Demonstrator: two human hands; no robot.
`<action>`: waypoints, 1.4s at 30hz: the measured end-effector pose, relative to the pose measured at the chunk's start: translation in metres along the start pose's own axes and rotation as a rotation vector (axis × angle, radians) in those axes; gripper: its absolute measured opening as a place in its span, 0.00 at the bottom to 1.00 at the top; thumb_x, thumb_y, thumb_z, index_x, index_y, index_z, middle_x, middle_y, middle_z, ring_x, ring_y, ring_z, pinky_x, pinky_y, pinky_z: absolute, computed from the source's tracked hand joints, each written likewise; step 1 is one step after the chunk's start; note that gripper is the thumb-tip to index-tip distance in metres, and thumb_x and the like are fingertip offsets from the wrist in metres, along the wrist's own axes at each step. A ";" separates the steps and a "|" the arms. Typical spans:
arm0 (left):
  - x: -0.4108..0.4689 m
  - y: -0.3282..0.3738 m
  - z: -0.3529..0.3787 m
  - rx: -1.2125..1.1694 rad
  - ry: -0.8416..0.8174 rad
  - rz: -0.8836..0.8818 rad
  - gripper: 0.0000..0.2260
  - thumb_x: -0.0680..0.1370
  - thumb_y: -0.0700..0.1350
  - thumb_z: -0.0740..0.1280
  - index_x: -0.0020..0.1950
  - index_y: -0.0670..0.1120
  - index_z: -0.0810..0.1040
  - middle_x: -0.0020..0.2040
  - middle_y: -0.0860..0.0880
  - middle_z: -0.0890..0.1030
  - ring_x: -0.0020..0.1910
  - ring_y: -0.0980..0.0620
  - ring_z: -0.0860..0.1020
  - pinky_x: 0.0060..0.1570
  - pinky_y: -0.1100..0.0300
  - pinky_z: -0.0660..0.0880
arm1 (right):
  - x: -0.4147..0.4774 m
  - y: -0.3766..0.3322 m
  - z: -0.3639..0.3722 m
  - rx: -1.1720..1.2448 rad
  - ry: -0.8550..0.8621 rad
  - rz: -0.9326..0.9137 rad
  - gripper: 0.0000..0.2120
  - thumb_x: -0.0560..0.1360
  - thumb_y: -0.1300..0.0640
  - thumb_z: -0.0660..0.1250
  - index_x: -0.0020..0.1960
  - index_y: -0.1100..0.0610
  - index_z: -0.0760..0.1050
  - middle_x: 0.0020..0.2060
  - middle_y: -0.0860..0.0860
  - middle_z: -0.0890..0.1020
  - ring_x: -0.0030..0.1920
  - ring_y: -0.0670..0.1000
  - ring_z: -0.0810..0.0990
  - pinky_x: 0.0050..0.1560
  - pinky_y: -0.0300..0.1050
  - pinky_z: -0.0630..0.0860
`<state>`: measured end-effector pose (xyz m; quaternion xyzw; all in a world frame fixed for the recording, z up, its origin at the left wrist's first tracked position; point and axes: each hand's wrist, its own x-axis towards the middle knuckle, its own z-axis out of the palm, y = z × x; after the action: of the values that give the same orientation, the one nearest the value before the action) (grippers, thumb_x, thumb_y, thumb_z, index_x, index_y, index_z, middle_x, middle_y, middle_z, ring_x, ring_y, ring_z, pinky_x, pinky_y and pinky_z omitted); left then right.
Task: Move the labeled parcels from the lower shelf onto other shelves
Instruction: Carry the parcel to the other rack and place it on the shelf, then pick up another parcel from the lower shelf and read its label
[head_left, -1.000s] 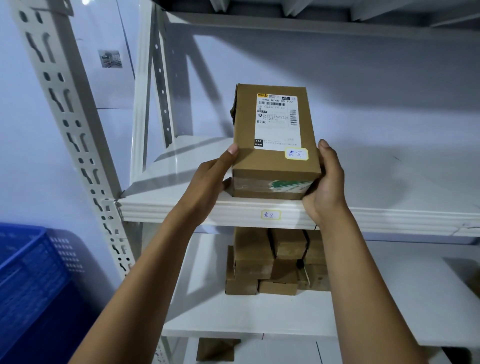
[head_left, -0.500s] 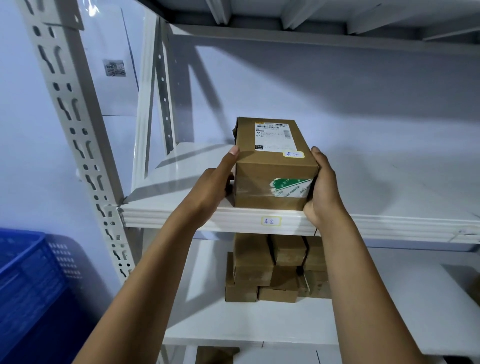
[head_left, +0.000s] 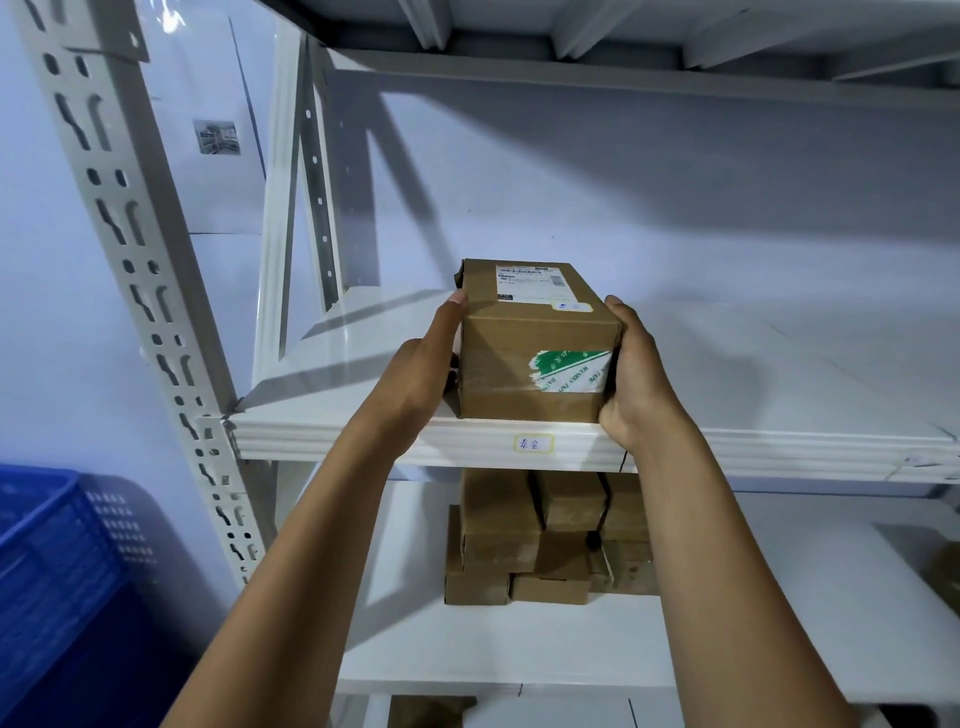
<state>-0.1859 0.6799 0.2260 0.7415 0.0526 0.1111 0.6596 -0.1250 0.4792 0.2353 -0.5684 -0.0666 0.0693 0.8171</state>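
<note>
A brown cardboard parcel with a white shipping label on top and green-and-white tape on its near face lies flat at the front edge of the upper white shelf. My left hand presses its left side and my right hand its right side. A small yellow tag sticks to the shelf's front edge just below the parcel. On the lower shelf, a stack of several brown parcels sits directly beneath.
A perforated grey upright stands at the left of the rack. A blue plastic crate is at the lower left. Another shelf's underside spans overhead. The top of one more box shows below the lower shelf.
The parcel was tilted up with its label facing me; it now lies flat on the upper shelf, pushed slightly further in. Both hands stayed on its sides.
</note>
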 end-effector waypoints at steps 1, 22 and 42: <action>0.000 0.001 0.000 -0.041 0.029 -0.009 0.38 0.68 0.82 0.59 0.57 0.54 0.89 0.55 0.44 0.89 0.56 0.44 0.87 0.69 0.45 0.77 | -0.002 -0.001 0.001 0.014 0.033 0.007 0.24 0.82 0.39 0.57 0.45 0.50 0.88 0.44 0.52 0.89 0.44 0.54 0.89 0.43 0.48 0.84; -0.121 0.047 0.136 0.034 0.469 0.751 0.13 0.85 0.41 0.62 0.66 0.40 0.80 0.61 0.46 0.83 0.59 0.61 0.81 0.58 0.66 0.78 | -0.071 -0.044 -0.103 -0.153 0.145 -0.261 0.23 0.85 0.48 0.59 0.78 0.52 0.68 0.76 0.50 0.72 0.76 0.49 0.68 0.75 0.47 0.62; -0.181 -0.016 0.641 -0.067 -0.296 0.303 0.07 0.75 0.48 0.68 0.42 0.53 0.86 0.46 0.48 0.89 0.50 0.43 0.87 0.56 0.39 0.84 | -0.197 -0.118 -0.588 -0.293 0.534 -0.035 0.11 0.74 0.50 0.68 0.48 0.54 0.86 0.50 0.54 0.89 0.53 0.53 0.86 0.53 0.47 0.79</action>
<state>-0.2101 0.0220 0.1252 0.7269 -0.1607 0.1003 0.6601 -0.2035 -0.1388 0.1370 -0.6772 0.1314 -0.1071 0.7160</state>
